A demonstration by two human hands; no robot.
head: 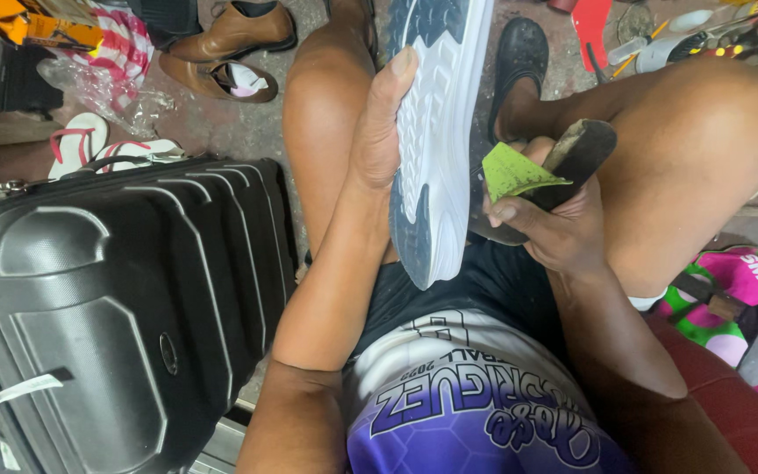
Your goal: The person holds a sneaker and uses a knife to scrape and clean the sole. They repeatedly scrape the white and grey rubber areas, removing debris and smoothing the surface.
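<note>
Left hand [379, 132]: forearm runs up from lower centre, wrist straight, palm flat against what it holds, thumb stretched up along the edge, fingers hidden behind. Right hand [554, 219]: forearm comes in from lower right, wrist bent inward, fingers curled shut in a grip, thumb pressing on top. Hands sit near each other, not touching. Both knees bare, bent, spread to either side of the hands.
</note>
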